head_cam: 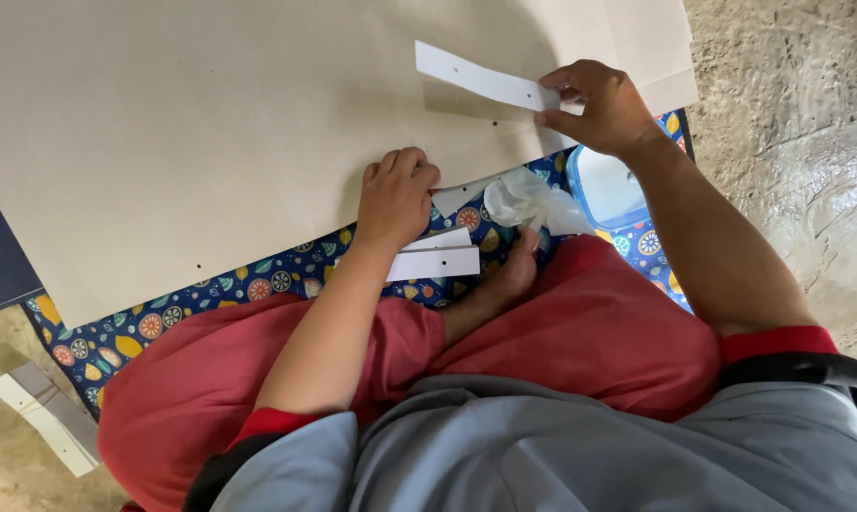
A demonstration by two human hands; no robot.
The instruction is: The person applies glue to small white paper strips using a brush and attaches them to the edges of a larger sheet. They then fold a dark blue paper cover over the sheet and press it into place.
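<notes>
The left hand (397, 197), fingers curled, presses knuckles-up on the near edge of the large tan cardboard sheet (210, 133). Farther right, the right hand (601, 106), arm outstretched, pinches 1 end of a white paper strip (480, 80) lying on the sheet.

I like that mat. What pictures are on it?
Colourful fruit slices and leaves on dark blue mat, seen from the head view.

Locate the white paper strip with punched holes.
Head view, upper right: the white paper strip lies on the large tan cardboard sheet, its right end pinched by the right hand.
</notes>
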